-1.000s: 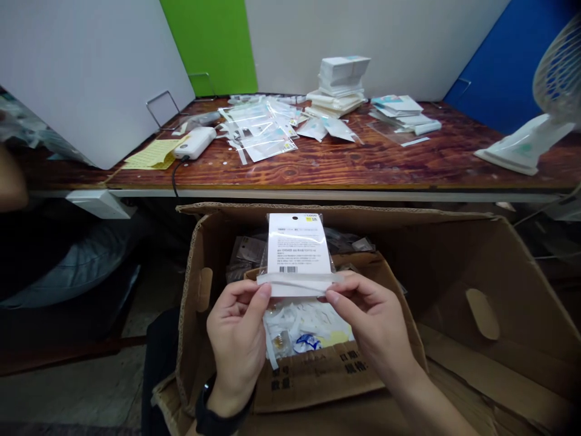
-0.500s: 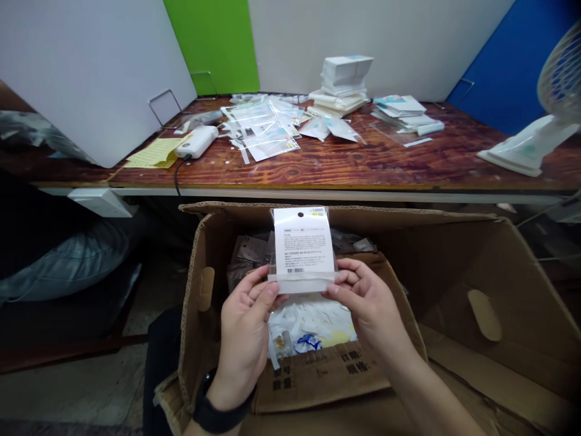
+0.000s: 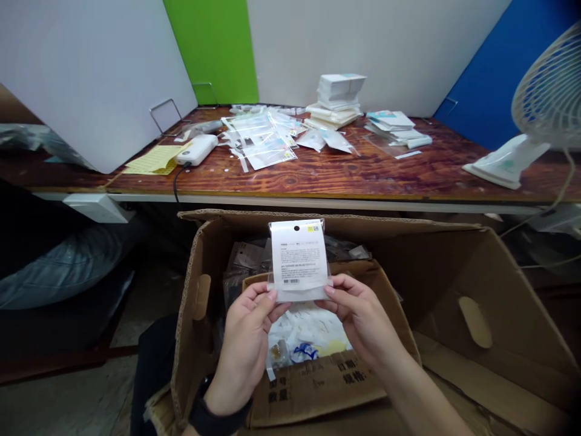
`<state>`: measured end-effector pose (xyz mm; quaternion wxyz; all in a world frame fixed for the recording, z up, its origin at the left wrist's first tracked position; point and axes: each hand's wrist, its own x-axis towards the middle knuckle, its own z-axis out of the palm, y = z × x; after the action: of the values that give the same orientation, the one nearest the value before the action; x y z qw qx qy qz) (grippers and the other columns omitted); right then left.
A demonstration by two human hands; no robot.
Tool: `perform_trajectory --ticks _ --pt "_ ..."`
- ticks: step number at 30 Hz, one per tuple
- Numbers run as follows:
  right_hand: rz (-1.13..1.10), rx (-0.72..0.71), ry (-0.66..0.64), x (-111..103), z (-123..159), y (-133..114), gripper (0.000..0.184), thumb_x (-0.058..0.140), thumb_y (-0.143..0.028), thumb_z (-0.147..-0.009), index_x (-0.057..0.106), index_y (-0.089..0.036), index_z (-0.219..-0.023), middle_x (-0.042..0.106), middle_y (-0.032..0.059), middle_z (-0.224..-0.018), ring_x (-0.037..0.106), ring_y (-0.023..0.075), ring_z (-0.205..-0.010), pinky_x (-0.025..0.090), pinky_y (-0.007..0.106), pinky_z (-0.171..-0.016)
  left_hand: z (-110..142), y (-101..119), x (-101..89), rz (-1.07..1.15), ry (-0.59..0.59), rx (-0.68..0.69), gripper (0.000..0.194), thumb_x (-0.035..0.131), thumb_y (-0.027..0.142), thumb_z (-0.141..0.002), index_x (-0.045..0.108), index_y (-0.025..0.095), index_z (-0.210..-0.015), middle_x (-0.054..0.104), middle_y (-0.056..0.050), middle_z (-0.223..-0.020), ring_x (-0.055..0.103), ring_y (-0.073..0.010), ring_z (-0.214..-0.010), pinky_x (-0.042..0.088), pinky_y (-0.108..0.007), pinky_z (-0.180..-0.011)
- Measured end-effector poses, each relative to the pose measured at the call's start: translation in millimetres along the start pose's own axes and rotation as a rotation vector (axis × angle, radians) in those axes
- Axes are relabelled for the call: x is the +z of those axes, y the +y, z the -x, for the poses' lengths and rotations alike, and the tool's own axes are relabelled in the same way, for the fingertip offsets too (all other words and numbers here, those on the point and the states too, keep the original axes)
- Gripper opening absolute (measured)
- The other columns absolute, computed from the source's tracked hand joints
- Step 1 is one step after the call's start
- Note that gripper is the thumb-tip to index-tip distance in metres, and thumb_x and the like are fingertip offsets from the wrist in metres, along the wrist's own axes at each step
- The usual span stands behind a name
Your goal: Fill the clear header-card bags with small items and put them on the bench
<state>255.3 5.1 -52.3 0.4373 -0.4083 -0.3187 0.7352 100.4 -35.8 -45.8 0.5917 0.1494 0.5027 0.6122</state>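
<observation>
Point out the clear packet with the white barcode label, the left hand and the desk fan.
Clear packet (image 3: 297, 257), head view, on the white label.
Left hand (image 3: 245, 357), head view, on the back of the hand.
Desk fan (image 3: 551, 91), head view, on the grille.

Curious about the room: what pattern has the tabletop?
The wooden tabletop shows swirling reddish-brown grain, best in the head view.

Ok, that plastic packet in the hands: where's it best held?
The packet is best pinched at its lower corners, from either side, as the left hand and right hand do: it is thin and flat, so this holds it upright and leaves the printed label uncovered.
</observation>
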Motion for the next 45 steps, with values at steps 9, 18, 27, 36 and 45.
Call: perform_trajectory --ticks 9,18,27,36,45 --pt "0.111 0.017 -0.037 4.4 2.5 4.1 0.022 0.062 -0.032 -0.078 0.061 -0.014 -0.091 0.067 0.0105 -0.097 0.063 0.0228 -0.089 0.050 0.036 -0.078 3.3 -3.7 3.9 -0.050 -0.042 0.068 0.013 0.061 0.021 -0.077 0.057 0.013 -0.086 0.069 -0.006 -0.087 0.064 -0.0163 -0.084 0.050 -0.030 -0.081" --pt "0.199 -0.093 0.040 -0.3 3.6 4.1 0.020 0.063 -0.034 -0.077 0.061 -0.015 -0.074 0.068 0.0056 -0.082 0.062 0.0177 -0.075 0.053 0.029 -0.066 5.1 -0.9 4.7 -0.040 -0.058 -0.001 0.013 0.057 0.020 -0.080 0.056 0.011 -0.088 0.069 -0.011 -0.092 0.064 -0.0197 -0.085 0.051 -0.034 -0.079" --pt "0.182 -0.112 0.051 -0.8 6.0 0.9 0.019 0.064 -0.034 -0.076 0.063 -0.015 -0.074 0.068 0.0058 -0.079 0.062 0.0183 -0.073 0.053 0.029 -0.065 6.3 2.0 3.6 -0.134 -0.280 -0.103 0.029 0.055 0.026 -0.082 0.062 0.007 -0.103 0.066 -0.015 -0.105 0.062 -0.0236 -0.094 0.049 -0.033 -0.083" --pt "0.385 -0.105 -0.048 -4.2 3.9 -9.7 0.023 0.058 -0.036 -0.080 0.061 -0.016 -0.091 0.067 0.0092 -0.090 0.064 0.0239 -0.081 0.053 0.039 -0.072 7.3 -1.1 2.8 -0.191 -0.222 -0.001 0.025 0.055 0.028 -0.082 0.065 0.010 -0.097 0.069 -0.011 -0.096 0.064 -0.0224 -0.087 0.051 -0.033 -0.080" --pt "1.078 -0.806 -0.143 4.1 13.6 -9.0 0.025 0.049 -0.015 -0.083 0.056 -0.022 -0.107 0.057 0.0090 -0.102 0.051 0.0234 -0.097 0.045 0.040 -0.083 11.2 -9.1 1.4 -0.804 -0.184 0.298 0.022 0.048 0.028 -0.084 0.068 0.019 -0.084 0.069 -0.004 -0.077 0.063 -0.0197 -0.074 0.047 -0.027 -0.071"
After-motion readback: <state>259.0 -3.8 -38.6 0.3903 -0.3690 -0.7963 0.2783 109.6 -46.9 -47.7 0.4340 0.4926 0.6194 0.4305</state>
